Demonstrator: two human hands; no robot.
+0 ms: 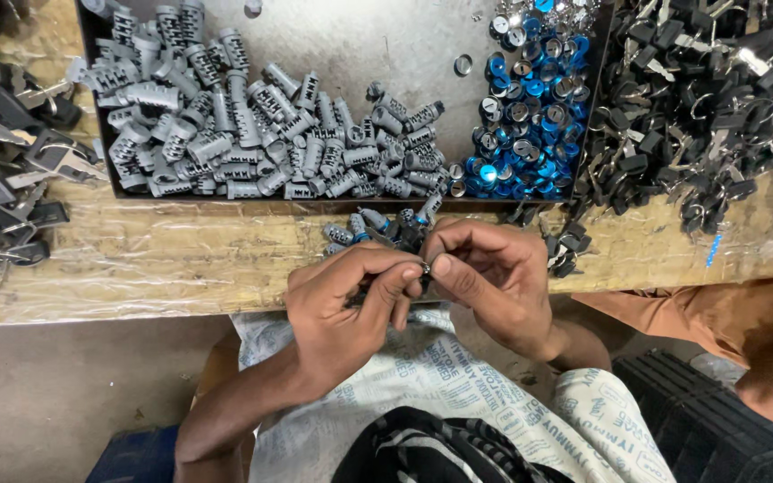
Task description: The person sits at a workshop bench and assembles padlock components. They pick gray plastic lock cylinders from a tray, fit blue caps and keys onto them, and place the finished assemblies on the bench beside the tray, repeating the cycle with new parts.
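At 6 o'clock of the metal tray (386, 40), over the surface (181, 259) edge: left hand (346, 309) and right hand (494, 282) together pinch a small lock part (424, 266). Grey cylinders (252, 134) at 11 o'clock, blue caps (525, 116) at 1.

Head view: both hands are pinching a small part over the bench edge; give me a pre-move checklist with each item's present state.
1. Left hand grips the small metal part: ok.
2. Right hand pinches the same part: ok.
3. Part's seating or alignment visible: cannot tell, fingers hide it.
4. Grey cylinders stocked in the tray: ok.
5. Blue-rimmed caps stocked in the tray's right end: ok.
6. Loose pieces near the bench edge, clear of falling: cannot tell.
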